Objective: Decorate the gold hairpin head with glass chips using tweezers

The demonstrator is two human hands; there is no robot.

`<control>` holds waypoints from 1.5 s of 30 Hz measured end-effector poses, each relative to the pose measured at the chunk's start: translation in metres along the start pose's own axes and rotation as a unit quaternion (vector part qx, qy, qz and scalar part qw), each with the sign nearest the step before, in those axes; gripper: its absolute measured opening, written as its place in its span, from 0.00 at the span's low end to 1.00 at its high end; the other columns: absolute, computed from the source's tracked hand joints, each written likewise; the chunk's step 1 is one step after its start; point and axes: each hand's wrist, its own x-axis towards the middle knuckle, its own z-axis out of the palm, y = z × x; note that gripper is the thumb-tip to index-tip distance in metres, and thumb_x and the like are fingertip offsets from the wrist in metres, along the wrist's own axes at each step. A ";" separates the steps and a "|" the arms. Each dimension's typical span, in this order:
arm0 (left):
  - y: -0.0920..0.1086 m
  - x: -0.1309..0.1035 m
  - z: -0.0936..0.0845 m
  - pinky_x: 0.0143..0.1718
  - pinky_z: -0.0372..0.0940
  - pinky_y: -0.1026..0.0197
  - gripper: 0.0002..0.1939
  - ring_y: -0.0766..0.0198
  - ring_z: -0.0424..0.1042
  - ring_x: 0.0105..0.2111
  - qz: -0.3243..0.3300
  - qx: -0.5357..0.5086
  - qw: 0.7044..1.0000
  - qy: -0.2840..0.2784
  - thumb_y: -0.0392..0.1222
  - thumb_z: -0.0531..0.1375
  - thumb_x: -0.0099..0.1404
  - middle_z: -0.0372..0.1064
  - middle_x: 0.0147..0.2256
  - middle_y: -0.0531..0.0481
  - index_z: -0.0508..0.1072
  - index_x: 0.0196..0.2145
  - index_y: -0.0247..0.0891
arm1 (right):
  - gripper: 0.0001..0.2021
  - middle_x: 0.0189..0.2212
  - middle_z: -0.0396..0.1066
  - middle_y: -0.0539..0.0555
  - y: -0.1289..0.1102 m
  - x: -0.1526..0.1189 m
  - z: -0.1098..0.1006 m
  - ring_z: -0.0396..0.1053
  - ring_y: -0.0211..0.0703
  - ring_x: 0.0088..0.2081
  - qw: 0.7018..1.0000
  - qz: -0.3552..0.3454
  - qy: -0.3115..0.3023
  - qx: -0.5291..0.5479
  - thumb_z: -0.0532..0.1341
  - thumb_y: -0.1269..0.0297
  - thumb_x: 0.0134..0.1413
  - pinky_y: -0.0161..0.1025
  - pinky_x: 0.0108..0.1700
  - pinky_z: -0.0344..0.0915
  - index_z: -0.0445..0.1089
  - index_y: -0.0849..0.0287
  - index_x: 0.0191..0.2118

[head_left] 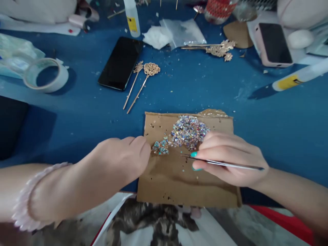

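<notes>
My left hand is closed, with its fingertips hidden behind the knuckles. Out of its far side sticks a small jewelled ornament, set with turquoise and orange-gold bits; any stem it has is out of sight in the hand. A pair of tweezers is pinched in my right hand, and its tips point left, a little short of the ornament. Beyond the tips lies a pile of small glittering rhinestones on a piece of cardboard. Several stray stones are scattered on the cardboard.
Two gold hairpins lie beside a black phone. Further back are more hairpins, a plastic bag and a glue bottle. A tape roll stands left; another bottle and a pink phone are right.
</notes>
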 end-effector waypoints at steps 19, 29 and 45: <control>-0.047 0.042 -0.003 0.27 0.67 0.73 0.03 0.73 0.72 0.24 -0.002 -0.665 0.713 -0.221 0.33 0.61 0.56 0.69 0.25 0.58 0.70 0.29 0.37 | 0.03 0.26 0.75 0.49 0.009 -0.003 -0.001 0.73 0.36 0.27 0.989 0.097 0.110 0.031 0.67 0.71 0.59 0.33 0.28 0.71 0.74 0.56 0.35; -0.045 0.042 -0.003 0.26 0.64 0.75 0.05 0.74 0.70 0.24 0.004 -0.670 0.710 -0.218 0.30 0.60 0.55 0.71 0.26 0.58 0.71 0.28 0.38 | 0.02 0.26 0.75 0.50 0.008 -0.003 -0.002 0.73 0.36 0.27 0.989 0.110 0.089 0.041 0.68 0.70 0.58 0.34 0.29 0.71 0.74 0.56 0.35; -0.059 0.047 -0.004 0.24 0.58 0.74 0.03 0.75 0.63 0.23 0.037 -0.537 0.825 -0.172 0.35 0.59 0.59 0.67 0.25 0.58 0.72 0.28 0.37 | 0.04 0.26 0.75 0.48 0.010 -0.006 -0.004 0.74 0.37 0.27 0.994 0.100 0.025 0.044 0.68 0.69 0.59 0.37 0.31 0.74 0.74 0.55 0.38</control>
